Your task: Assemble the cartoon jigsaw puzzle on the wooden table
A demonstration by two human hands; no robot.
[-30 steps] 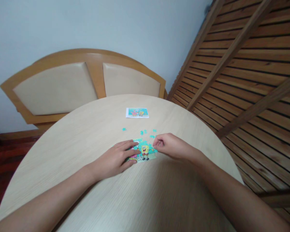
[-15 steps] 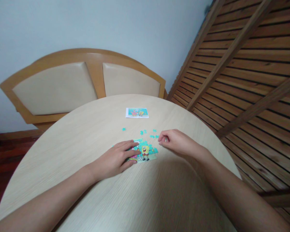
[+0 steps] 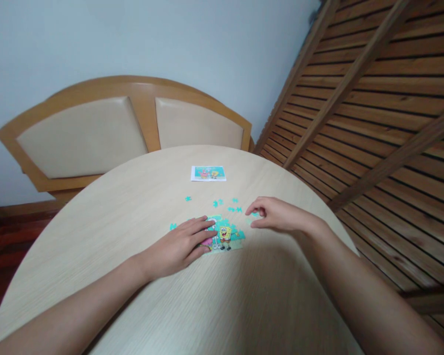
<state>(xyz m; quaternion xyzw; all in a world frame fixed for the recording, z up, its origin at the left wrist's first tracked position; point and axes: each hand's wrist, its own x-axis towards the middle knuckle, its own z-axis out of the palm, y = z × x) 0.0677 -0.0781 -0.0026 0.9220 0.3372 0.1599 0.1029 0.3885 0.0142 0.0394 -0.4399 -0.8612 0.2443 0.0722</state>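
Note:
A partly joined cartoon jigsaw [image 3: 227, 235], teal with a yellow figure, lies near the middle of the round table [image 3: 133, 207]. My left hand [image 3: 181, 245] rests flat on its left part, fingers stretched out. My right hand [image 3: 277, 217] hovers just right of the jigsaw, its fingertips pinched around a small teal piece [image 3: 255, 215]. Several loose teal pieces [image 3: 229, 204] lie scattered behind the jigsaw.
A small reference picture [image 3: 208, 173] lies further back on the table. A wooden bench back with two beige cushions [image 3: 122, 128] stands against the wall behind. Slatted wooden panels [image 3: 373, 98] lean at the right. A single teal piece [image 3: 188, 198] lies apart at the left.
My right hand has drawn away from the jigsaw's right edge to the right and back, and now pinches a loose teal piece. My left hand stays on the jigsaw.

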